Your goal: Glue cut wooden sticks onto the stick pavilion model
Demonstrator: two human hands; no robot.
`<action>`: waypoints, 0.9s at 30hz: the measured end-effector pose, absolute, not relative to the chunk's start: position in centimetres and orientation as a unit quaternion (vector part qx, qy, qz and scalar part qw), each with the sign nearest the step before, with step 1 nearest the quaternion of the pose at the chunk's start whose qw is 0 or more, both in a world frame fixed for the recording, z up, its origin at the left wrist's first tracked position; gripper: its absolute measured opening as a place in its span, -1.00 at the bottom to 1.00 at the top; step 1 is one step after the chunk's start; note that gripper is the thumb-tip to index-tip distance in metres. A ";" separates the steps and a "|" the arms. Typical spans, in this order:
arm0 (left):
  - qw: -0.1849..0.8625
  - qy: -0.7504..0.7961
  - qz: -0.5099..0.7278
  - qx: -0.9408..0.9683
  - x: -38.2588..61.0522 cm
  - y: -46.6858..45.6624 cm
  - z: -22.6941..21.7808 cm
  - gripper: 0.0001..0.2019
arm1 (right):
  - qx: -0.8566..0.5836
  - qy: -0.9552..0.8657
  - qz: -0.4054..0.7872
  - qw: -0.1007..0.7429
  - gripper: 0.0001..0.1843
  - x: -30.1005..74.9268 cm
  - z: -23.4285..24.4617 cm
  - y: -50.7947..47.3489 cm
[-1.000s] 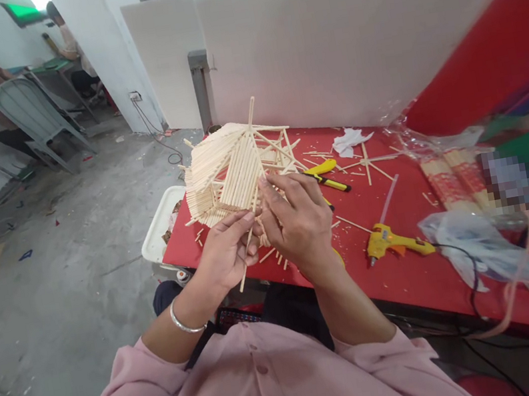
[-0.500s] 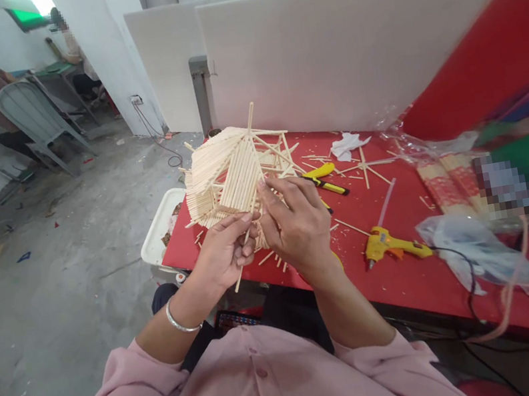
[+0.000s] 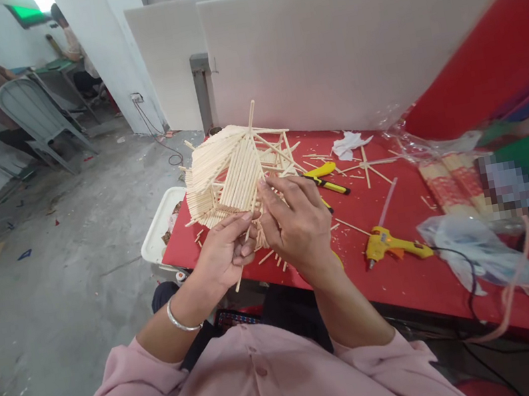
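A model house of thin wooden sticks [image 3: 235,176] stands on the red table, its slatted roof facing me. My left hand [image 3: 227,248] is closed, pinching a thin wooden stick [image 3: 240,280] whose lower end pokes out beneath the fingers. The stick slants up toward the roof's near edge. On the right side of that edge, my right hand [image 3: 295,216] is closed with bent fingers, its fingertips at the upper stretch of the stick. The fingers hide where stick and roof meet.
A yellow glue gun [image 3: 394,245] with a cord lies on the red table [image 3: 331,295]. Behind my right hand is a yellow-black cutter [image 3: 331,185], near loose sticks and a crumpled white tissue [image 3: 351,144]. A white tray [image 3: 152,240] stands left; pale boards [image 3: 321,53] rise behind.
The view has shifted very slightly. Both hands keep their places on the stick and by the roof edge.
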State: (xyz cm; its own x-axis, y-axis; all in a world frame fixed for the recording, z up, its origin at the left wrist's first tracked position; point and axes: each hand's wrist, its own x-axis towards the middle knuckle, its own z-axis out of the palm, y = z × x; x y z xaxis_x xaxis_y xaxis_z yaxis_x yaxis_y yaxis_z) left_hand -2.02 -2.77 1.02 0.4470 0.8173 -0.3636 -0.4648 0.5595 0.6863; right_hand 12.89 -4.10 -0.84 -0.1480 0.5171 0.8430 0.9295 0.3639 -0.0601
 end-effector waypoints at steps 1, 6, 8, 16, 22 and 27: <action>0.813 0.347 0.394 0.253 -2.0 -2.7 1.0 -0.74 | -0.505 -0.715 -0.252 0.413 -0.52 12.9 -0.8 -4.1; 0.816 0.345 0.390 0.251 -2.1 -2.6 0.9 -0.73 | -0.505 -0.715 -0.250 0.414 -0.52 12.9 -0.9 -4.1; 0.817 0.344 0.390 0.250 -2.2 -2.6 0.9 -0.72 | -0.507 -0.717 -0.242 0.413 -0.49 12.9 -0.9 -4.1; 0.814 0.343 0.392 0.258 -2.2 -2.4 0.4 -0.74 | -0.507 -0.712 -0.256 0.412 -0.55 12.8 -0.9 -4.0; 0.795 0.362 0.399 0.280 -2.7 -3.0 1.1 -0.78 | -0.522 -0.703 -0.235 0.422 -0.50 12.6 -0.8 -5.1; 0.767 0.353 0.423 0.329 -1.9 -5.0 0.7 -0.80 | -0.601 -0.632 -0.181 0.453 -0.60 15.3 -3.4 -8.8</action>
State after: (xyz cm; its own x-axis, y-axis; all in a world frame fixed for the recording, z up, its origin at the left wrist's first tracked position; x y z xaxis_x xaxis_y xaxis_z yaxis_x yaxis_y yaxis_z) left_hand -1.92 -4.95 0.68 0.3927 0.8814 -0.2625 -0.4162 0.4248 0.8039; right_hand 15.32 -8.82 -3.37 0.1347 0.5966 0.7911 0.9247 0.2112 -0.3167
